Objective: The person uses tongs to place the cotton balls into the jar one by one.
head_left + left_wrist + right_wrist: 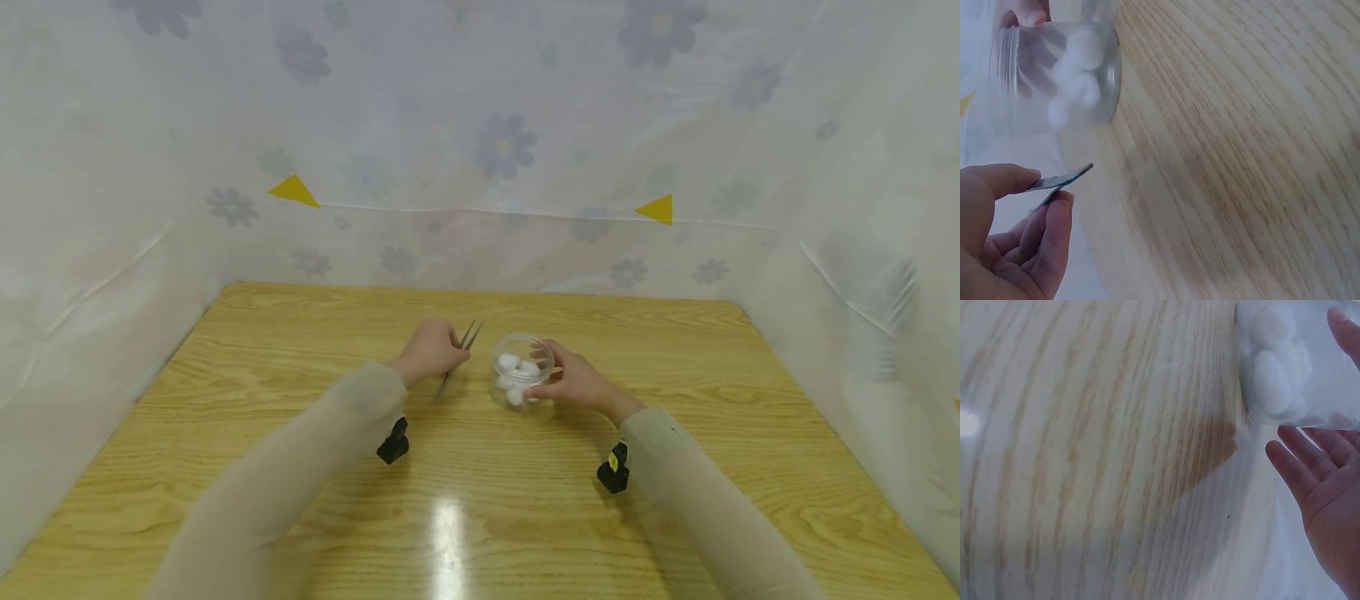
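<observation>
Slim metal tweezers (469, 335) are pinched between the thumb and forefinger of my left hand (431, 350), just left of a clear plastic jar (495, 367). Their two prongs stand apart and point away from me in the head view; the bent end (1079, 172) shows at the fingertips in the left wrist view. Several white cotton balls (1272, 381) lie in the lower part of the jar, which is upright and has no lid on. My right hand (583, 385) holds the jar from the right, thumb on the near side and fingers round the far side.
Both hands work over a wood-grain table (517, 492). Behind it and along its sides hangs a pale flowered sheet (450, 150), with two yellow triangles (295, 191) on the back part. A black wrist camera (393, 442) sits under each forearm.
</observation>
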Available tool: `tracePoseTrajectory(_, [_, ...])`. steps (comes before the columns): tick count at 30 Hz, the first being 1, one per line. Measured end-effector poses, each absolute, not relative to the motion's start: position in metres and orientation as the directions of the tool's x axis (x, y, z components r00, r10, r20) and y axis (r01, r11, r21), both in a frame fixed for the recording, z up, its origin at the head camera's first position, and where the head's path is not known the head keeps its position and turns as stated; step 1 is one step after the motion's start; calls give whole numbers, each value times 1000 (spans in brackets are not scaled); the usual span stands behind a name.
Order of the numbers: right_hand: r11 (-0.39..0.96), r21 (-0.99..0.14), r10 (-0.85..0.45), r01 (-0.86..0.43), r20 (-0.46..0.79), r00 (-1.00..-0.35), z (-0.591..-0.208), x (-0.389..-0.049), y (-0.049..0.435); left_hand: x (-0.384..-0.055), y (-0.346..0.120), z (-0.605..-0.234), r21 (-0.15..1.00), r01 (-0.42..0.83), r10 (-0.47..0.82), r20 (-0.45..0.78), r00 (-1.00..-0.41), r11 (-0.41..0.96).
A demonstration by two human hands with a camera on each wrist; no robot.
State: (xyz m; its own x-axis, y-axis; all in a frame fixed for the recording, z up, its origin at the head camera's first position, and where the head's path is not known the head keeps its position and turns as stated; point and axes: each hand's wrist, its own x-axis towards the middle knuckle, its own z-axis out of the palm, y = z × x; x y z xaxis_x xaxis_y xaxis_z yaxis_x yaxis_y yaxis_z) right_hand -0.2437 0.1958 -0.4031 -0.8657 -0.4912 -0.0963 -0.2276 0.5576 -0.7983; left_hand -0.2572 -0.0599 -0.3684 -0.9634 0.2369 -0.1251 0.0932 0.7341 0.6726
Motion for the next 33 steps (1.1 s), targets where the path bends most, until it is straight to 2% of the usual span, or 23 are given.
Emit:
tracePoseTrajectory(11, [564, -795, -489, -224, -103, -866, -402, -243, 195, -262, -48, -387, 641, 87, 256, -176, -951, 763])
tracePoseTrajectory(23, [563, -797, -486, -219, -105, -867, -402, -243, 194, -263, -36, -402, 597, 31, 201, -220, -955, 801])
tracePoseTrajectory(33, [562, -799, -486, -215, -108, -867, -401, -243, 194, -258, -31, -403, 520, 55, 192, -214, -958, 852])
